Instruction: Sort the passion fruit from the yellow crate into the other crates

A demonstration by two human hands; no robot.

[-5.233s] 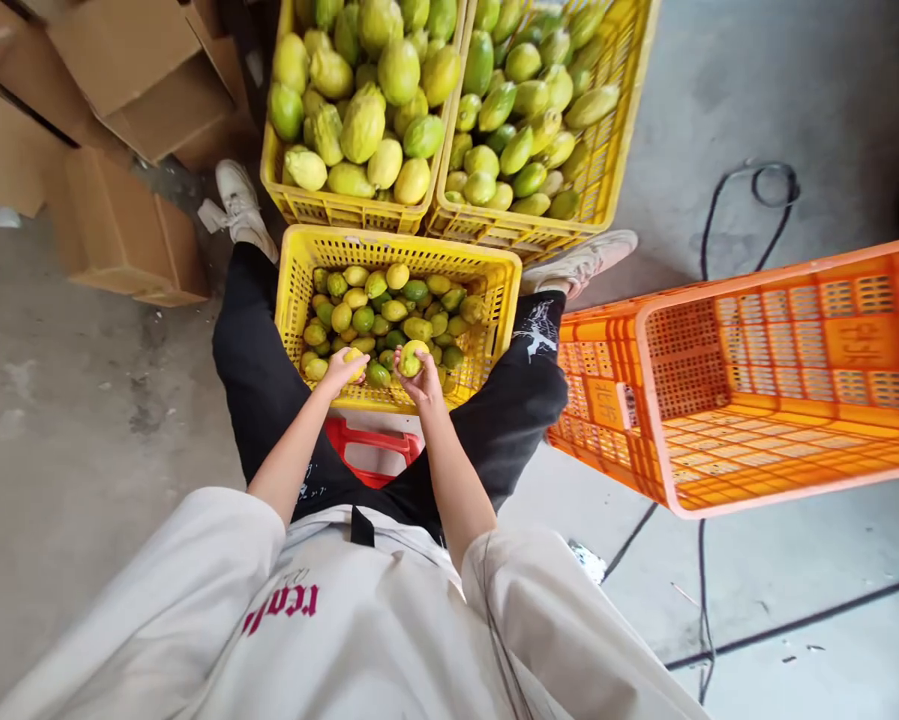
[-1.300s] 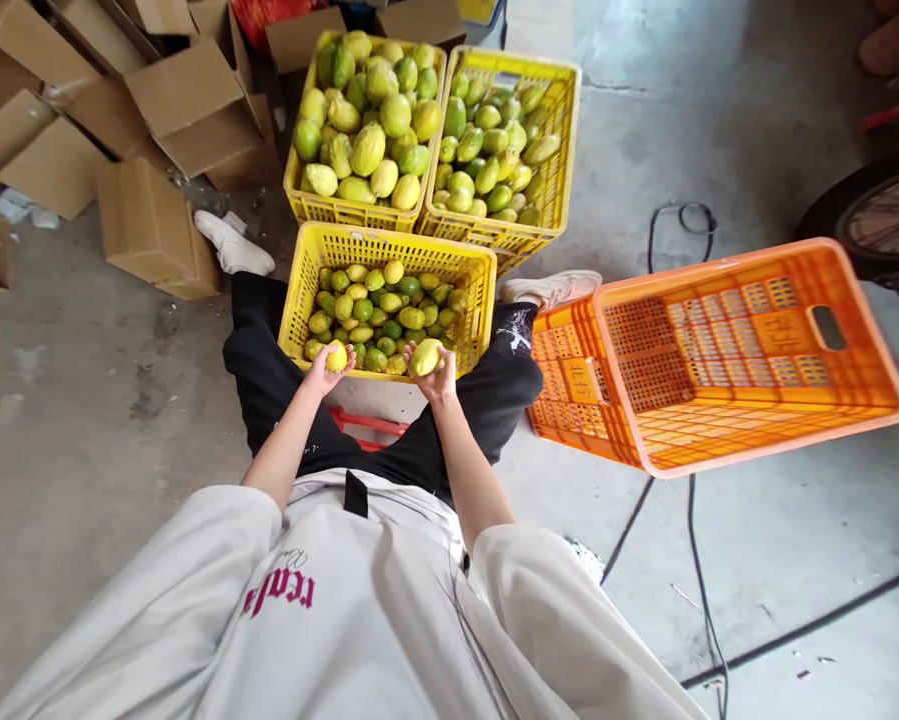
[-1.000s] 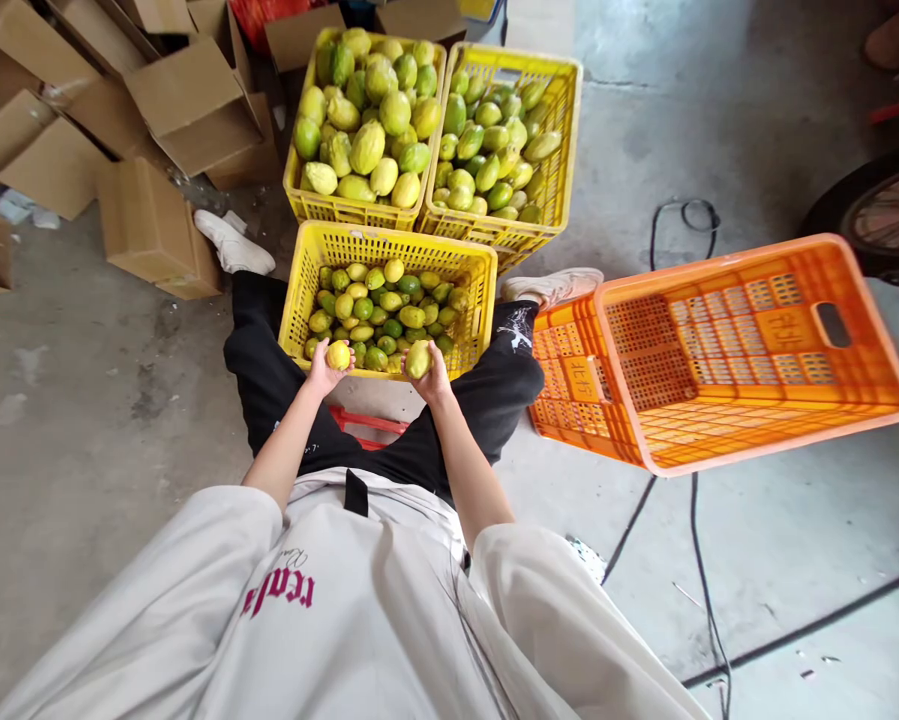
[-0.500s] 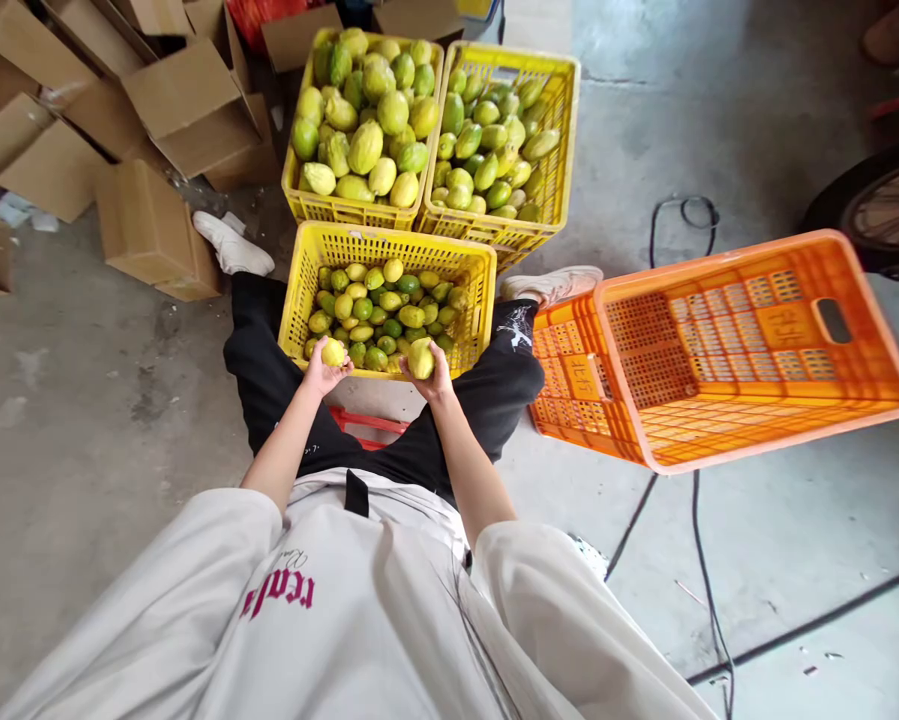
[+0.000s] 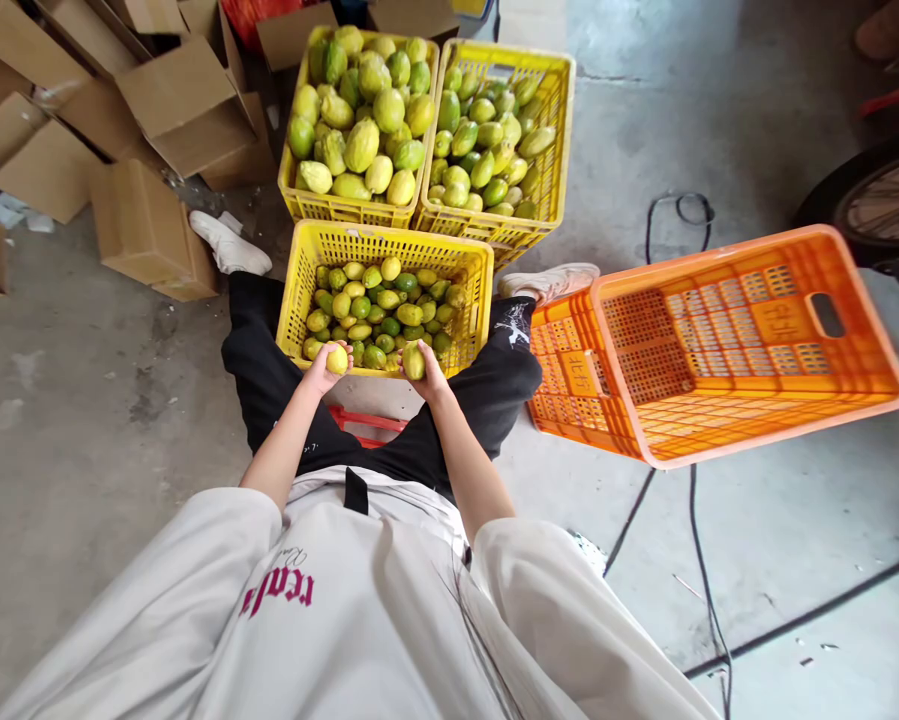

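A yellow crate (image 5: 293, 290) of small yellow and green fruits stands on the floor between my legs. My left hand (image 5: 321, 372) is closed on a round yellow fruit (image 5: 336, 359) at the crate's near edge. My right hand (image 5: 423, 372) is closed on a yellow-green fruit (image 5: 414, 361) just beside it, also over the near rim. Both fruits are held a little above the pile in the crate.
Two more yellow crates (image 5: 344, 208) (image 5: 555, 150) of larger fruits stand behind. An orange crate (image 5: 749, 350) lies tilted on my right, with nothing in it. Cardboard boxes (image 5: 149, 230) crowd the far left. Black cables (image 5: 700, 570) cross the concrete floor; a wheel (image 5: 869, 200) shows far right.
Over five seconds the view pulled back from the crates. In the last second my right hand turned its fruit and lowered it slightly; my left hand barely moved.
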